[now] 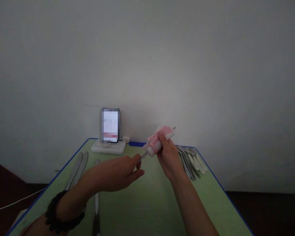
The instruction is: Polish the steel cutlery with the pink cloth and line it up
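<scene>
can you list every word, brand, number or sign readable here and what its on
No text can be read anywhere.
Phone: screen pixelated, unreadable.
White base under it: any marking is too blurred.
Pink-and-white cloth: no lettering shows.
Cutlery at right: nothing legible.

1 head-worn camera, facing forward and down, tabletop (137, 209) near, wall (147, 65) beyond

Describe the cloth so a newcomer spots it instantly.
Start at the green table against the wall. Over its far half, the right hand grips the cloth, wrapped around a thin metal utensil whose near end the left hand holds. Its soft pink-and-white folds set it apart from the stiff cutlery lying to its right.
</scene>
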Tool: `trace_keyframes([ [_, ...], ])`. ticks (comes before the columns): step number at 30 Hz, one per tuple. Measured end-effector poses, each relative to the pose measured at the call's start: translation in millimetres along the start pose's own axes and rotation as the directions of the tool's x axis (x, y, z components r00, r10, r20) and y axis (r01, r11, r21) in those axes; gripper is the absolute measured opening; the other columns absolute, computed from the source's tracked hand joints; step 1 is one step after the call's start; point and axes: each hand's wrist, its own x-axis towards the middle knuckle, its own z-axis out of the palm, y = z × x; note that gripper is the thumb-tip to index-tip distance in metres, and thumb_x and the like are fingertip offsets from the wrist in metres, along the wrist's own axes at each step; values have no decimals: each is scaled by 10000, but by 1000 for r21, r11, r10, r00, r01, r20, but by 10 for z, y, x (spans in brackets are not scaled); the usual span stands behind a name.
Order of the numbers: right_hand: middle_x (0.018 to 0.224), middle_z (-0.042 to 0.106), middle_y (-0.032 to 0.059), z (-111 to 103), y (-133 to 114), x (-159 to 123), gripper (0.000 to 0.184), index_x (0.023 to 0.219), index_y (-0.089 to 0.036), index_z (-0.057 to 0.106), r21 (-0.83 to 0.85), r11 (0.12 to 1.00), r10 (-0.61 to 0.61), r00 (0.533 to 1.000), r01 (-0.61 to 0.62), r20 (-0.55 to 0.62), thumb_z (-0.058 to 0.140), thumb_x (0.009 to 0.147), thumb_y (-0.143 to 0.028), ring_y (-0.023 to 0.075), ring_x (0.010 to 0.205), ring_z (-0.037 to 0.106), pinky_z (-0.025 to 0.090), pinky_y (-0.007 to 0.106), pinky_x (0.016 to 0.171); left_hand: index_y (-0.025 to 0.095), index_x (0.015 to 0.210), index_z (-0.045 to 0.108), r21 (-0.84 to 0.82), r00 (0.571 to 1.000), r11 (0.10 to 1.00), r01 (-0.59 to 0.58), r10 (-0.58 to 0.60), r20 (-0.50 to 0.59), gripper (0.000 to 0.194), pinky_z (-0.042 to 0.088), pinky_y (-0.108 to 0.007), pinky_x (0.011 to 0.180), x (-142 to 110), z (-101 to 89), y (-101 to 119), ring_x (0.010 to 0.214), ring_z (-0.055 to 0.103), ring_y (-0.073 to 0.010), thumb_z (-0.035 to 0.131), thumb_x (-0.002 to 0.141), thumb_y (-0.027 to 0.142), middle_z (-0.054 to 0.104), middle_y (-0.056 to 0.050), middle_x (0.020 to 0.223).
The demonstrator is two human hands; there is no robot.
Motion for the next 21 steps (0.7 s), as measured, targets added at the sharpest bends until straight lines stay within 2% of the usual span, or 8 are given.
trace_keyframes([
  [7, 674, 612, -37, 2, -72, 11, 303, 777, -194, 616, 51, 998, -36, 999, 37, -23, 735, 668, -450, 142, 675, 558, 462, 278, 699, 190, 919, 506, 22, 996, 1000, -8, 10, -88, 331, 375, -310, 546, 0, 46, 11, 626, 603, -195, 254, 958, 401, 616, -46, 721],
  [11, 672, 602, -42, -1, -82, 15, 263, 756, -202, 613, 96, 994, -46, 997, 51, -55, 702, 713, -446, 136, 658, 547, 465, 276, 699, 195, 906, 497, 33, 997, 999, -21, 23, -70, 348, 371, -303, 548, -14, 32, 25, 627, 596, -189, 234, 965, 416, 605, -36, 717],
  [16, 677, 605, -37, 17, -47, 11, 253, 743, -201, 621, 81, 996, -17, 998, 23, -64, 723, 689, -427, 151, 693, 566, 470, 290, 736, 193, 922, 493, 47, 999, 999, -15, 16, -28, 329, 362, -310, 555, -8, 20, 20, 646, 603, -208, 234, 968, 390, 609, -45, 730],
  [21, 698, 625, -39, 18, -46, 20, 231, 789, -205, 640, 128, 991, -11, 995, 24, -97, 701, 726, -419, 141, 692, 578, 480, 276, 736, 193, 917, 500, 60, 998, 998, -18, 21, -53, 354, 351, -316, 548, -13, 49, 19, 635, 599, -218, 240, 964, 428, 605, -50, 730],
])
